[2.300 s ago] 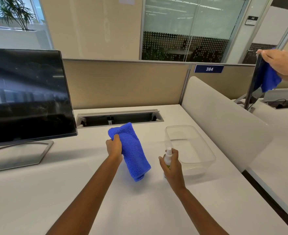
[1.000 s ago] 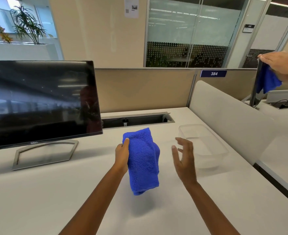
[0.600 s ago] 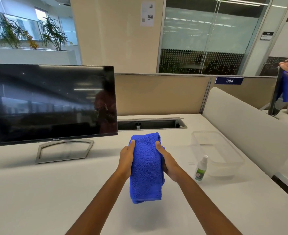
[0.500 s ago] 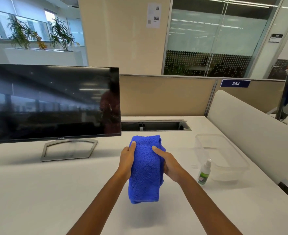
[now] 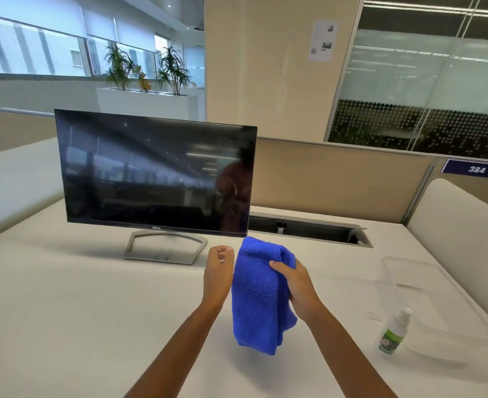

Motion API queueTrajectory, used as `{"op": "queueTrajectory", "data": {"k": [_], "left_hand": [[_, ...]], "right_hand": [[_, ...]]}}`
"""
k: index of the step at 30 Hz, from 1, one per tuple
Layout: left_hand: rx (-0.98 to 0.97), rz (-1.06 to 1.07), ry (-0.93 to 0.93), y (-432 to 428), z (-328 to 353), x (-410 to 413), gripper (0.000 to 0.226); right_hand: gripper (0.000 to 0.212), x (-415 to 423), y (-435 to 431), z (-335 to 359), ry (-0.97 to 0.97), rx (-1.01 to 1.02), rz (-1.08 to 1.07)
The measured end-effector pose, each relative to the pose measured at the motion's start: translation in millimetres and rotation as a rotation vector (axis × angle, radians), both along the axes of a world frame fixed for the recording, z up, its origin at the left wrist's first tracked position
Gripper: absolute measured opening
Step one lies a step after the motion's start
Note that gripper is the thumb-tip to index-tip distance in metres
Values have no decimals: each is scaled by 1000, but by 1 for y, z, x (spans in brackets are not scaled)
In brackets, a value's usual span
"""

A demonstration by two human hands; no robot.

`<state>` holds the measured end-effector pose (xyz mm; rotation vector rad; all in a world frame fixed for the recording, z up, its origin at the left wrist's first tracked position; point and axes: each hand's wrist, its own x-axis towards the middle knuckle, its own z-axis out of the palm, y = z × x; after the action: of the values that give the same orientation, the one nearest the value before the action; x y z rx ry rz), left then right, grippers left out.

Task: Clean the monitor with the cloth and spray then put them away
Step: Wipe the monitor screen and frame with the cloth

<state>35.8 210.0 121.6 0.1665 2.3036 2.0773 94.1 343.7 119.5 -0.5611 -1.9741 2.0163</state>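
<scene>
- Blue terry cloth (image 5: pixel 261 294) hangs folded in the air above the white desk (image 5: pixel 64 311), gripped near its upper part by the right hand (image 5: pixel 297 285); the thumb lies across the front of the fabric and the other fingers wrap behind it.
- Just to the left of those fingers, the left hand (image 5: pixel 218 271) is curled into a loose fist with nothing in it; whether its knuckles brush the cloth's edge I cannot tell.
- Well off to the right of the right hand's fingers and slightly nearer the viewer, a small spray bottle (image 5: pixel 393 331) with a white cap and green label stands upright on the desk.
- Just behind the bottle, farther right of the fingers, sits a clear plastic container (image 5: pixel 426 285), its rim blurred.
- Beyond the fingertips of both hands, and mostly to their left, the dark monitor (image 5: pixel 156 173) stands on its silver stand (image 5: pixel 165 247); the cloth's top edge sits just under the screen's lower right corner.
- Farther back, right of the monitor, an open cable tray (image 5: pixel 308 228) runs along the beige partition (image 5: pixel 337 179).
</scene>
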Motion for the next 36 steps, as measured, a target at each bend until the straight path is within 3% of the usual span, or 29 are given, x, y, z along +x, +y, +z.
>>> {"op": "queueTrajectory", "data": {"k": [2, 8, 12, 18, 22, 25, 30, 36], "left_hand": [[-9, -16, 66, -11, 4, -3, 13], [-38, -151, 120, -44, 17, -18, 41], [-43, -213, 137, -78, 22, -39, 34], [-50, -250, 149, -135, 35, -75, 49], [-9, -317, 135, -173, 43, -92, 43], [70, -428, 99, -200, 47, -100, 36], [207, -561, 39, -222, 55, -108, 51], [196, -546, 73, -226, 61, -124, 33]], "right_hand": [[33, -7, -12, 0, 20, 42, -6], [22, -28, -56, 9, 125, 90, 24], [29, -45, -95, 18, 161, 93, 30], [12, -72, -153, 26, 179, 105, 93], [18, -85, -186, 28, 199, 93, 149], [38, -89, -205, 28, 223, 144, 202], [57, -97, -238, 27, 290, 185, 292], [44, -123, -257, 25, 431, 137, 130]]}}
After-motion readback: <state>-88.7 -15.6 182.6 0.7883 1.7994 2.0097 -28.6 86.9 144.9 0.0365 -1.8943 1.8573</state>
